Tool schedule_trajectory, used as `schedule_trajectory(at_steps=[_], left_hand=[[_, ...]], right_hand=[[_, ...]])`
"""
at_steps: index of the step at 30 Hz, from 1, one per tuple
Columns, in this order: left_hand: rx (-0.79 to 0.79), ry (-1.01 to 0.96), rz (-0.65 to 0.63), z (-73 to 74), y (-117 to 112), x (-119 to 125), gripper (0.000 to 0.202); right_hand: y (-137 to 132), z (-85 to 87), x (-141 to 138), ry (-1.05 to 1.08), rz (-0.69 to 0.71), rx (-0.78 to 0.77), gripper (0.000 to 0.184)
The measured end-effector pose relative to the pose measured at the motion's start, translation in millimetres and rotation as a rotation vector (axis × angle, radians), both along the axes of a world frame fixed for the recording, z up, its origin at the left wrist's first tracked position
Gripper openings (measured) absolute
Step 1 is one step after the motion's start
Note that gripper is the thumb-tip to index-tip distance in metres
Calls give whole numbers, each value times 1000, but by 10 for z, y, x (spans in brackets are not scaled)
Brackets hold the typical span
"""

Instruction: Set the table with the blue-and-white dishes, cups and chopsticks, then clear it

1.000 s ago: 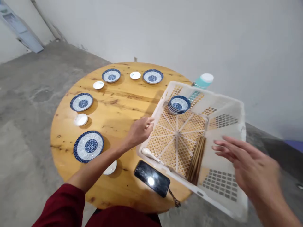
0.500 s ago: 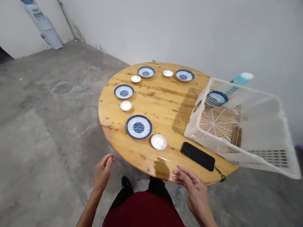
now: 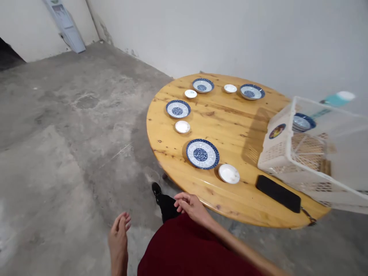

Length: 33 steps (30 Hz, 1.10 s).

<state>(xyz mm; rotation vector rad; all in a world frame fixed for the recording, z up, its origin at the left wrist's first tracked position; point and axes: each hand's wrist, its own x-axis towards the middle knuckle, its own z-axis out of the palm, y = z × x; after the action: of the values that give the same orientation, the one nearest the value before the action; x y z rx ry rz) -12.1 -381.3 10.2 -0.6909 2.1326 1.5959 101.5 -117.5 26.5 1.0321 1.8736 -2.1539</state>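
Note:
My left hand (image 3: 118, 237) hangs over the grey floor, left of the table, its fingers loosely bent and holding nothing. Just off the near edge of the round wooden table (image 3: 230, 128), my right hand (image 3: 193, 207) is empty too, with relaxed fingers partly apart. The nearest tableware is a blue-patterned plate (image 3: 202, 154) with a small white dish (image 3: 229, 173) on its right. Further round the rim lie another plate (image 3: 178, 109), a white dish (image 3: 182, 127), a third plate (image 3: 203, 85), two small dishes (image 3: 190, 94) and a blue-rimmed plate (image 3: 252, 92).
A white plastic basket (image 3: 277, 147) on the right holds stacked blue-patterned bowls (image 3: 302, 122) and a bundle of sticks (image 3: 326, 167). Before it lies a black phone (image 3: 278, 193) with a strap. A turquoise bottle (image 3: 336, 100) shows behind. A water dispenser (image 3: 67, 28) stands far left.
The view has swung left, so the table sits further right. My right hand has moved left, from over the table's edge to in front of my body. My left hand is lower.

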Motion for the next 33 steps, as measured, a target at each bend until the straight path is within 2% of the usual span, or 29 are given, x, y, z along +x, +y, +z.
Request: schedule_trajectory(at_steps=[5,8,10,13,16,20,23,25,28,31,33], left_hand=[[43,123,-333,104,549,-951,60],[10,157,-466,126,709,-1560,58],[-1,129,-504,123,724,-1945,59],[-4,67,-498,92,620,-2472,61],[-40,24,-397,22,417,-2917,60],[-86,-66,-238,-102,159,-3413,54],[-88,-135,-244,-196,80,-3878,48],[-98,-150,-287,-255,99,-4303,47],[-126,-114,-365,-323,247,-5109,52],[-98,4,-462,-343,551,-6009,59],[-77,81,-529,-325,848,-6575,63]], right_hand=[[-133,-260,-710,-35,68,-66,34],[-111,-371,-1301,-65,3,-81,34],[-64,-386,-1724,-78,-58,-70,33],[32,-316,-2329,-71,-104,-57,32],[138,-203,-2853,-41,-76,-51,31],[303,-128,-3426,9,-36,-6,29],[452,-156,-3792,16,-99,60,27],[541,-195,-4029,7,-174,79,26],[628,-253,-4411,-35,-295,79,26],[651,-293,-4830,-86,-423,77,28],[639,-307,-5105,-96,-482,70,29]])
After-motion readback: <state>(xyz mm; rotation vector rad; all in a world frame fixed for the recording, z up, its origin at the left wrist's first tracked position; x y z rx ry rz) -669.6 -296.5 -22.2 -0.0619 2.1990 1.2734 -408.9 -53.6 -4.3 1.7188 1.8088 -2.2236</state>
